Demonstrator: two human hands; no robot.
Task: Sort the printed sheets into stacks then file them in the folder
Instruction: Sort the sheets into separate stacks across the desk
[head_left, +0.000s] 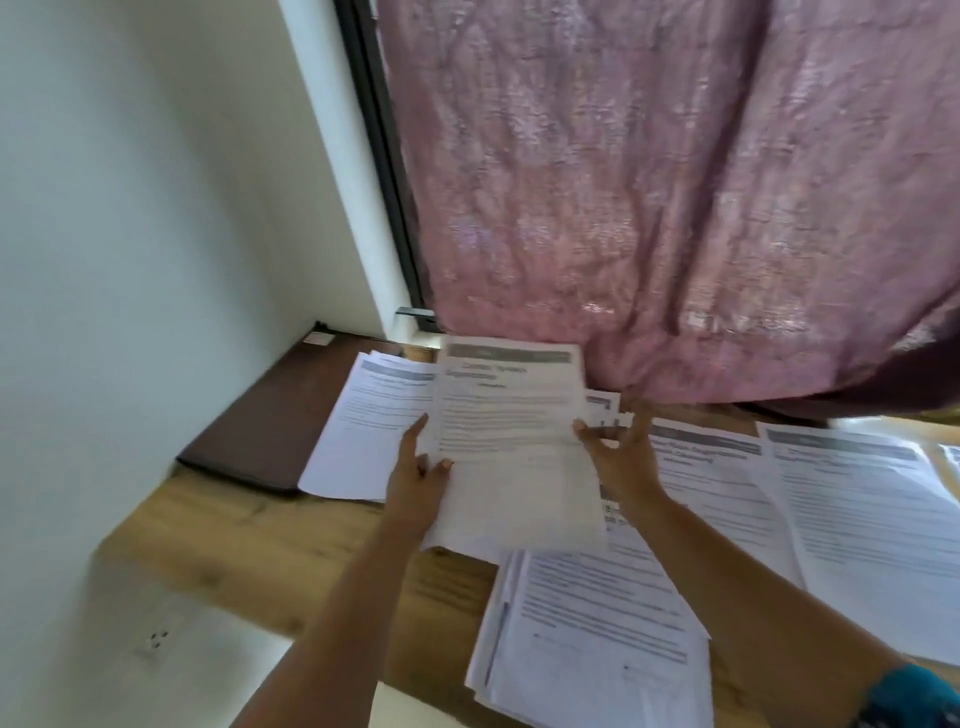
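I hold a stack of printed sheets (511, 436) up above the wooden table (249, 530). My left hand (418, 478) grips its left edge with the thumb on top. My right hand (621, 452) pinches its right edge, the other fingers spread. Another stack of sheets (363, 426) lies flat on the table to the left, partly under the held one. A dark brown folder (265, 421) lies shut at the table's far left corner against the wall. More printed sheets (857, 519) lie in a row to the right, and a messy pile (597, 639) overhangs the near edge.
A pink curtain (649, 182) hangs over the back of the table, its hem close above the sheets. A white wall (130, 234) bounds the left side, with a socket (156, 636) low below the tabletop.
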